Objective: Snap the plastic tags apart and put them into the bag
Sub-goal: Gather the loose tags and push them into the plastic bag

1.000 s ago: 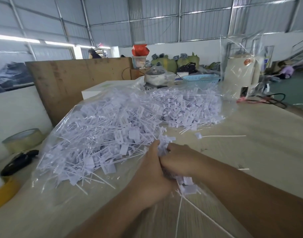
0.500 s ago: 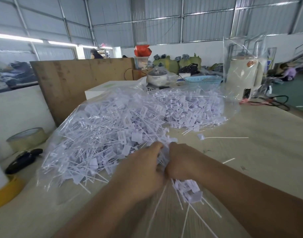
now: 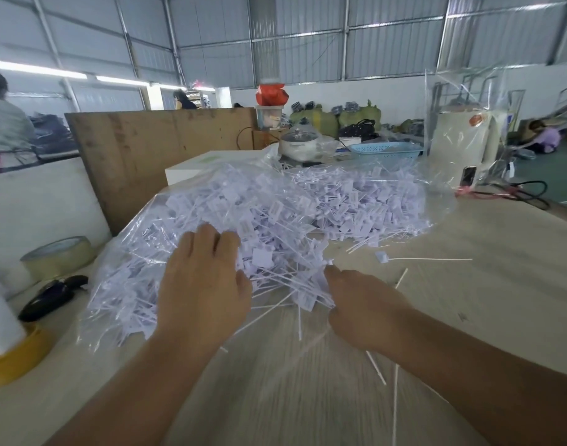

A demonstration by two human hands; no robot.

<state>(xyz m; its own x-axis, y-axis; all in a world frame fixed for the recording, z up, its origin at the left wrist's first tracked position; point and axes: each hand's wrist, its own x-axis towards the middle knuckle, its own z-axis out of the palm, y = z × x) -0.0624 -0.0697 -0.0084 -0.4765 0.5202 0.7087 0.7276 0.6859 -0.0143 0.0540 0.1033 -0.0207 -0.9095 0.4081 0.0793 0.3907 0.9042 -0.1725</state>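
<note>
Bag of tags on table, centre. Tape left of bag. Loose tag right of bag. Basket and pot behind.

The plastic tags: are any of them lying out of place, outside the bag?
Yes. One tag lies alone on the table, right of the clear bag, its thin tail pointing right. More loose strips lie on the wood near the right hand.

The left hand covers part of the heap of white plastic tags in the clear plastic bag — its fingertips are unseen. The right hand hides its curled fingers — whether they pinch tags is unclear. The yellow tape roll is cut by the left edge.
</note>
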